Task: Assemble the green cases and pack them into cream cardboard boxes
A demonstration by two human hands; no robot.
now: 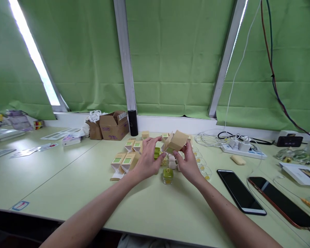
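A small tan cardboard box (180,140) with flaps sticking up at its left end is tilted in my right hand (187,162), fingers and thumb closed round it above the table. To its left, my left hand (150,159) has its thumb and fingers apart, with nothing visibly gripped. Green-lidded items (157,152) show between its thumb and fingers; whether it touches them I cannot tell. In front of both hands stands a small clear jar with a green lid (167,175). Several tan boxes with green labels (127,161) stand left of my left hand.
Clear rounded plastic pieces (204,169) and whitish pieces (172,163) lie around my right hand. Two phones (240,191) (282,199) and a power strip (244,151) with cables are on the right. A cardboard carton (114,126) and a black cylinder (133,123) stand at the back.
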